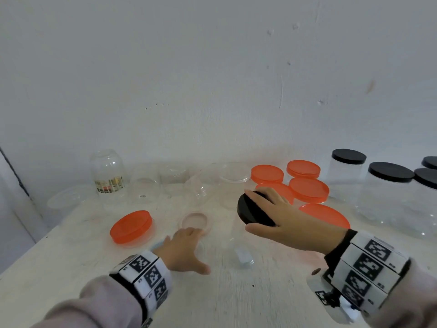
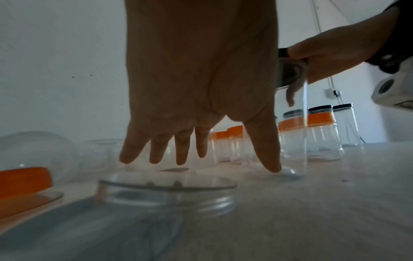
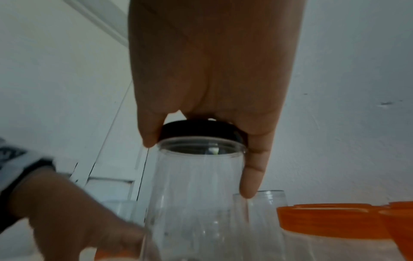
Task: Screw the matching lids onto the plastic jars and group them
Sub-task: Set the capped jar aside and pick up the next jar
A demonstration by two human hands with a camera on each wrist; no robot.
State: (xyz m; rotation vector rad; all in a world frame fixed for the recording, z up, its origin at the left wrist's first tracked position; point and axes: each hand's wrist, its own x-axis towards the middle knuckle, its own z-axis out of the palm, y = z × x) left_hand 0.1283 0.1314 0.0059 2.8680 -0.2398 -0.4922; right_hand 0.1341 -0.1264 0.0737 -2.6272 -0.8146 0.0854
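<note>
Right hand (image 1: 281,216) clamped round black lid (image 1: 254,213) atop clear jar (image 3: 196,203) near table centre; left hand (image 1: 182,250) spread, empty. Black- and orange-lidded groups formed at right; several jars (image 1: 108,174) left uncapped.

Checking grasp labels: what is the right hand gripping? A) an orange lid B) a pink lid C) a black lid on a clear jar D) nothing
C: the right hand curls over the black lid, which sits on top of a clear jar.
</note>
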